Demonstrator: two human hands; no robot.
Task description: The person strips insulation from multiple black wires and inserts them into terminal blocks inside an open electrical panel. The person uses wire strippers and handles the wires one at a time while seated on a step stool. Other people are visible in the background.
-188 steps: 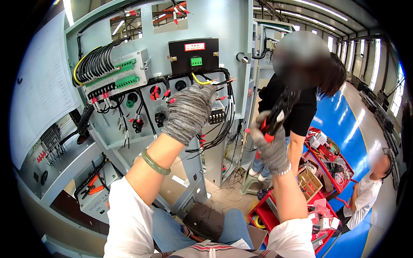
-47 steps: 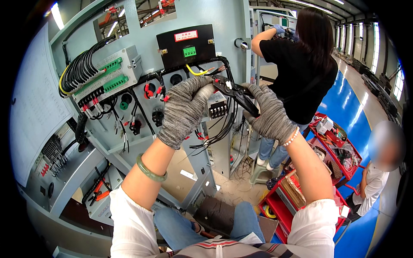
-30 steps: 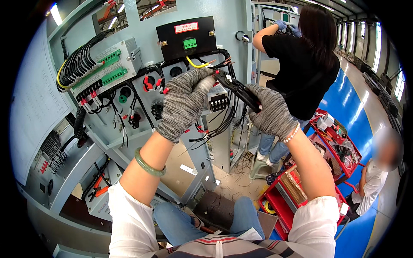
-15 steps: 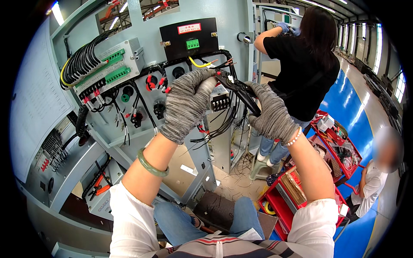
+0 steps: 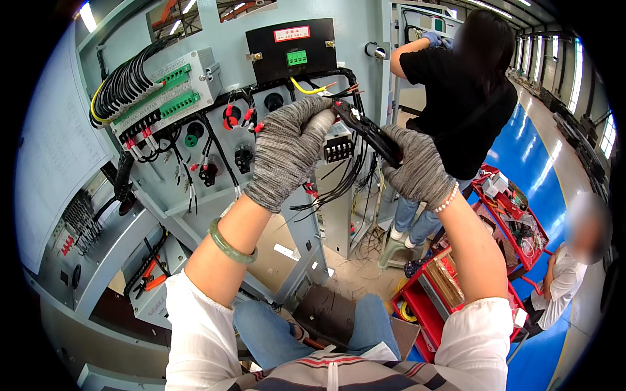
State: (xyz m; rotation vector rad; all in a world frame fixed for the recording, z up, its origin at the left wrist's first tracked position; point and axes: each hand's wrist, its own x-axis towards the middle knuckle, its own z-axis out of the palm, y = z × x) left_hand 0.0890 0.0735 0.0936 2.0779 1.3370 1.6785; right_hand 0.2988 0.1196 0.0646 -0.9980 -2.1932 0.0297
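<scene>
Workshop w/ blue floor [image 5: 544,176]; grey control cabinet [image 5: 215,39] open in front, both gloved hands up at its wiring.

L to R: terminal block [image 5: 166,94] w/ black cable bundle sat near cabinet's top-left corner; black module [image 5: 291,40] at top edge, centre. Left hand [image 5: 287,150], grey knit glove, was curled narrow on black wires [image 5: 339,179] by the cabinet's right edge. Right hand [image 5: 412,166] was closed round black crimping pliers [image 5: 368,130], nose touching left fingertips. Beyond, a person in black top [image 5: 460,85] stood at next cabinet; red tool cart [image 5: 512,215] further right.
</scene>
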